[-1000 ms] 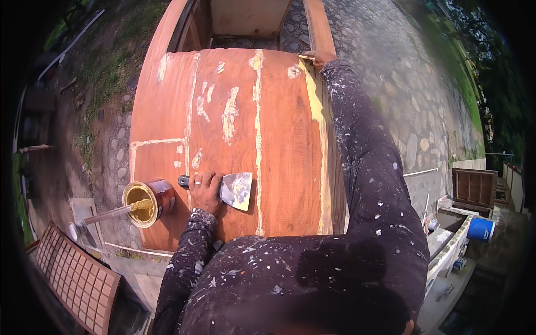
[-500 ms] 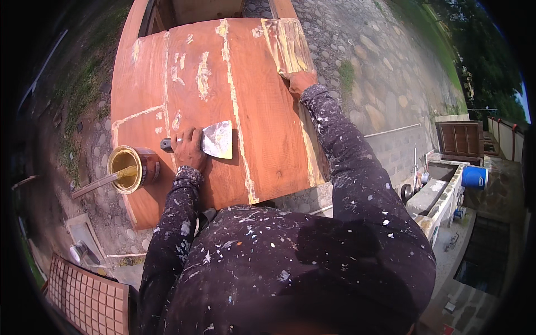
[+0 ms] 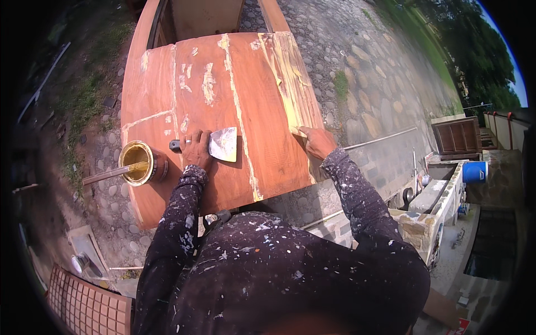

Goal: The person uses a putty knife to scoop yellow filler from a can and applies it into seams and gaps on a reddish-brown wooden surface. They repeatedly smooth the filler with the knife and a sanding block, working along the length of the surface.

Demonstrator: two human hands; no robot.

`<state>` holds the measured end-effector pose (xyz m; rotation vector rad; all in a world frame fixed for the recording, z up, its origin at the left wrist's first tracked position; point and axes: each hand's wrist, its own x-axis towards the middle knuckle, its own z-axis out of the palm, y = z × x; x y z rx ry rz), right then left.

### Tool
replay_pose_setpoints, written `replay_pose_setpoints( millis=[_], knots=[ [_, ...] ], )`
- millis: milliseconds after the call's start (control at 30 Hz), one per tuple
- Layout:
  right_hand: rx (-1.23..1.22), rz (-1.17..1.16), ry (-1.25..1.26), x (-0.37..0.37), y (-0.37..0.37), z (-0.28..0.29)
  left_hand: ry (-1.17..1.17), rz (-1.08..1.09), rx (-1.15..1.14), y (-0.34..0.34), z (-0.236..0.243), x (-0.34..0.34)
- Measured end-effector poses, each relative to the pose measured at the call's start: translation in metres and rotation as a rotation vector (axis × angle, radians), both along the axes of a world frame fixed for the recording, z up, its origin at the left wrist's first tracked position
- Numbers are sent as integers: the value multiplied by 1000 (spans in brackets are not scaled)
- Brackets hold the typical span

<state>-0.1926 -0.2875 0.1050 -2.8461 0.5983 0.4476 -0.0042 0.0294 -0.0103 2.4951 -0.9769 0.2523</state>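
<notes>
My left hand [image 3: 195, 148] grips the dark handle of a wide putty knife [image 3: 223, 144], its blade smeared pale, lying low over a reddish wooden panel [image 3: 204, 111]. The panel carries several cream streaks and patches of filler [image 3: 209, 84]. My right hand [image 3: 318, 142] is closed at the panel's right side, at the lower part of a broad band of streaky yellow filler [image 3: 287, 78]; what its fingertips hold, if anything, is too small to make out. An open can [image 3: 156, 167] of mustard-yellow paste stands on the panel at left, a wooden stick [image 3: 106, 173] poking out.
A wooden frame [image 3: 273, 17] extends beyond the panel over cobblestone ground [image 3: 365, 84]. At right stand a stone trough [image 3: 424, 234], a blue bucket [image 3: 473, 172] and a brown wooden panel [image 3: 458, 134]. A gridded panel [image 3: 89, 301] lies at lower left, with grass at both sides.
My right hand has moved from the panel's top edge down along the right side, and the yellow band there is now broad and streaky. My left hand keeps hold of the knife.
</notes>
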Motion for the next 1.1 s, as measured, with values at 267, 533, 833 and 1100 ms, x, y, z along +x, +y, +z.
replay_pose_setpoints(
  millis=[267, 533, 833, 1100],
  knots=[
    [-145, 377, -360, 279, -184, -49, 47, 4, -5, -5, 10, 4],
    [-120, 451, -339, 381, -203, -97, 70, 21, 16, -6, 9, 5],
    [-110, 320, 33, 177, -108, -59, 53, 25, 49, -2, -6, 3],
    [-139, 44, -9, -13, -8, -66, -23, -39, -19, 8, -12, -4]
  ],
)
